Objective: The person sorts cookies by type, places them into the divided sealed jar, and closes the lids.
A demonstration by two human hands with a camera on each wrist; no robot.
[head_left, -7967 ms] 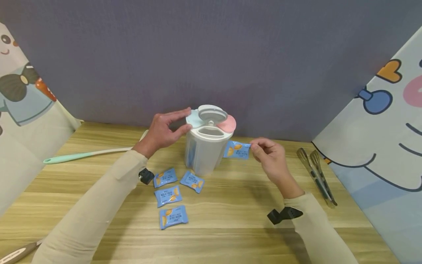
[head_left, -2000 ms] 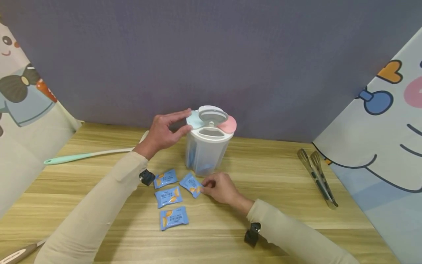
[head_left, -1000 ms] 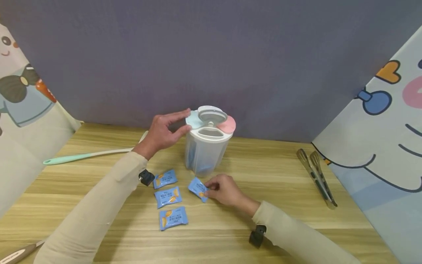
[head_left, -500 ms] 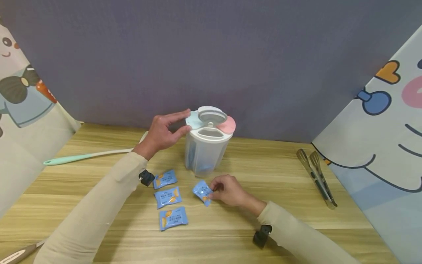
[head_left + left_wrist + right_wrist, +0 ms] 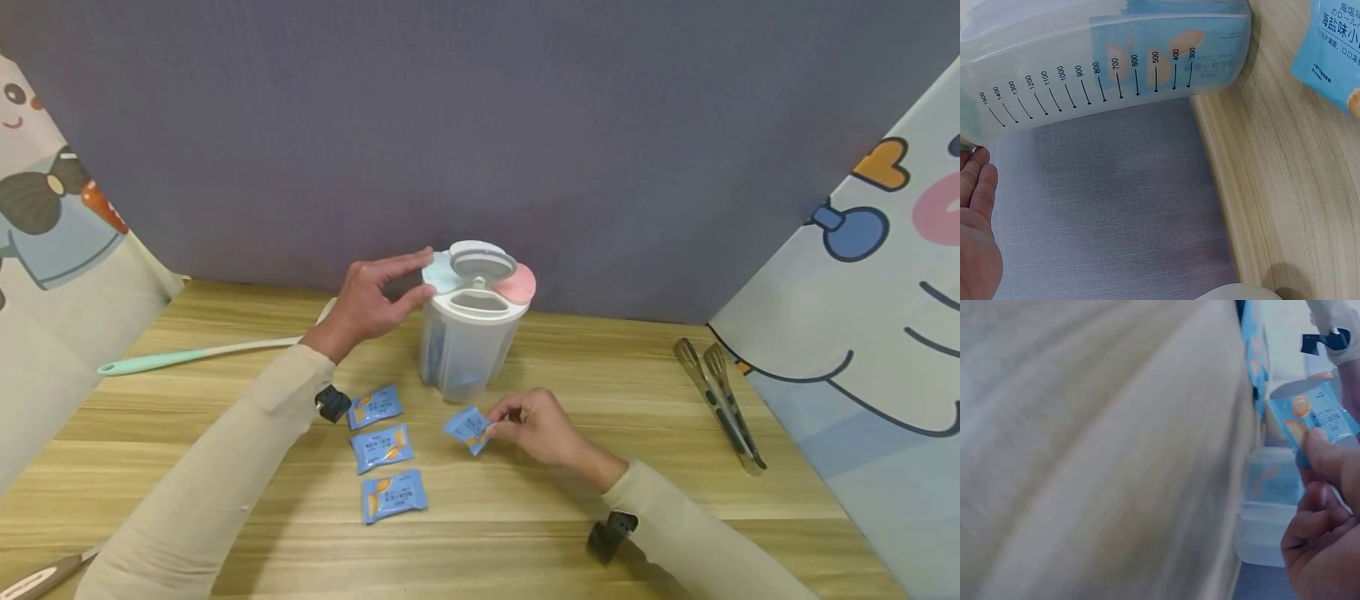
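Observation:
My left hand (image 5: 369,298) holds the light-blue corner of a clear storage container's lid, thumb at the front and fingers behind. The storage container (image 5: 467,354) stands upright; its middle white flap (image 5: 482,260) is raised over an opening. Light-blue and pink sections flank it. In the left wrist view, blue packets show through the container wall (image 5: 1054,69) marked with a scale. My right hand (image 5: 542,427) pinches a blue snack packet (image 5: 467,427) by one end between thumb and fingers, in front of the container. In the right wrist view this snack packet (image 5: 1316,415) is raised and tilted.
Three blue packets (image 5: 382,448) lie in a column left of the pinched one. A mint-handled utensil (image 5: 157,362) lies at left, partly behind the left arm. Metal tongs (image 5: 722,404) lie at right. A brown handle (image 5: 45,577) shows at the front left. A grey partition (image 5: 480,125) stands behind.
Earlier my right hand held another packet beside the container. It then took a packet from the table near the container's base and has drawn it rightward and lifted it. My left hand stays put.

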